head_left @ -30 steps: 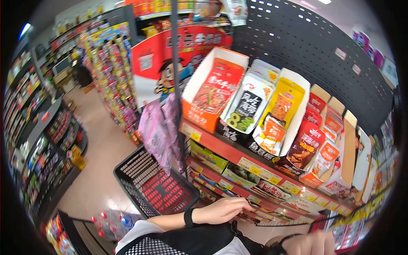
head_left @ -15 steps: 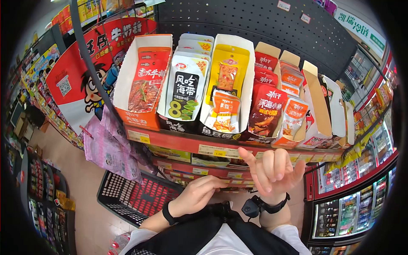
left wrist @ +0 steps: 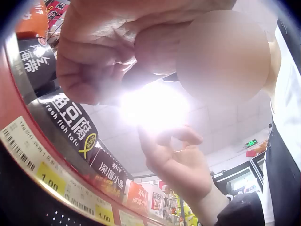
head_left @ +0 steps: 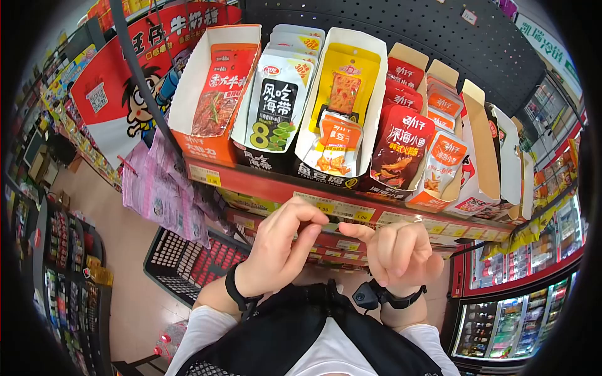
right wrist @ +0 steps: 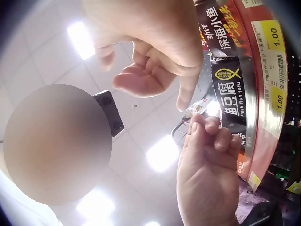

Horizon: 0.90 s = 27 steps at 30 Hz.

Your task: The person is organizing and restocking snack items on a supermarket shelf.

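My left hand (head_left: 282,244) is raised in front of the shelf edge, fingers bent and thumb near the index finger, with nothing seen in its grasp. Facing it, my right hand (head_left: 401,254) points its index finger toward the left fingertips, a small gap apart; its other fingers are loosely curled. Behind both hands stand snack boxes: a fish tofu box (head_left: 338,150), a black-and-white kelp snack pack (head_left: 274,106) and dark red fish snack packs (head_left: 401,147). In the right wrist view the left hand (right wrist: 207,174) shows its palm side, below the right hand (right wrist: 155,47).
Yellow price tags (head_left: 362,214) line the red shelf edge (head_left: 251,186). A black and red shopping basket (head_left: 194,263) is low at the left, below hanging pink bags (head_left: 160,188). Drink fridges (head_left: 501,326) stand at the right. An orange beef snack box (head_left: 188,147) ends the row.
The view has swung right to face the shelf. The right hand has risen in front of it, palm side turned up. More recently, the left hand rose toward the right hand.
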Each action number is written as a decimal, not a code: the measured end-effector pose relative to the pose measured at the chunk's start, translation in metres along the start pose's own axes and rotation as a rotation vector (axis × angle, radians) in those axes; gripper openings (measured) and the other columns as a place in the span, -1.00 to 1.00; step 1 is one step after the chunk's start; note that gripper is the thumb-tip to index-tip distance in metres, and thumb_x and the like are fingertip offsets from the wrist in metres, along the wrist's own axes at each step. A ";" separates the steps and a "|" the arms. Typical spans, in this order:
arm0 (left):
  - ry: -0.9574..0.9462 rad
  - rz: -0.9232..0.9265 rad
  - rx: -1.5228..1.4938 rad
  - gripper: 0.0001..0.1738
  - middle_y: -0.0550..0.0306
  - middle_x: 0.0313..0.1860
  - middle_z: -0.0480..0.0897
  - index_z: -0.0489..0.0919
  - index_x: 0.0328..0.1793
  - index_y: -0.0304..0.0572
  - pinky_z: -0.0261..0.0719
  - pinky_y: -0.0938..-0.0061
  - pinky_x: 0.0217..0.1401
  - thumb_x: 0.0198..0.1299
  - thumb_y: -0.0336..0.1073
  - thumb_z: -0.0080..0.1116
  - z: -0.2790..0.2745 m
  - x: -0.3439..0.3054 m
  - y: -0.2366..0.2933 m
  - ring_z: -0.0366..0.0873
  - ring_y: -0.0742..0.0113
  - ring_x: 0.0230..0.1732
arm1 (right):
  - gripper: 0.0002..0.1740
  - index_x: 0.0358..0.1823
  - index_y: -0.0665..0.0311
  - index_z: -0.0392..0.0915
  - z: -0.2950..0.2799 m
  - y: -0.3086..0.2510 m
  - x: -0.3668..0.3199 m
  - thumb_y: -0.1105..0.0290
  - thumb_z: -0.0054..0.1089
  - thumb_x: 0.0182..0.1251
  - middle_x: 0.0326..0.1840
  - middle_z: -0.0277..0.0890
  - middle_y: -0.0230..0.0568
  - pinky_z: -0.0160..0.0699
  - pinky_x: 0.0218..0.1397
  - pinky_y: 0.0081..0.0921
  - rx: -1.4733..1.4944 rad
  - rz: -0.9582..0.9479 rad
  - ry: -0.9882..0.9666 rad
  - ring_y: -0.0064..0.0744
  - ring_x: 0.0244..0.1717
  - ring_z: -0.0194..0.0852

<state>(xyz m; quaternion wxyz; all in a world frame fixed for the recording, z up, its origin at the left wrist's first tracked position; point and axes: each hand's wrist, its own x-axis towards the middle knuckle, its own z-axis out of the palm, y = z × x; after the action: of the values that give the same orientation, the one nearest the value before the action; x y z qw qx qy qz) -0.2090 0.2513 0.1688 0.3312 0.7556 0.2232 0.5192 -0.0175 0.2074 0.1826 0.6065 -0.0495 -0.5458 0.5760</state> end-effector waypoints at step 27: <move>0.024 0.009 0.142 -0.84 -0.03 -0.35 0.45 0.37 -0.20 -0.30 0.43 0.27 -0.30 0.15 -0.63 0.05 0.006 0.002 -0.004 0.47 0.01 -0.36 | -0.72 -0.53 0.22 0.47 0.029 0.007 0.008 0.27 0.42 0.07 -0.62 0.32 -0.41 0.07 0.51 0.07 -0.964 -0.042 -0.350 -0.33 -0.60 0.40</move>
<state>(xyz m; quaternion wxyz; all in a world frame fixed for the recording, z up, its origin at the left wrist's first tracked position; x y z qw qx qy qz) -0.2026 0.2535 0.1654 0.2719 0.7717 0.2601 0.5127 -0.0451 0.1990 0.1943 0.4256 -0.2152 -0.8437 0.2462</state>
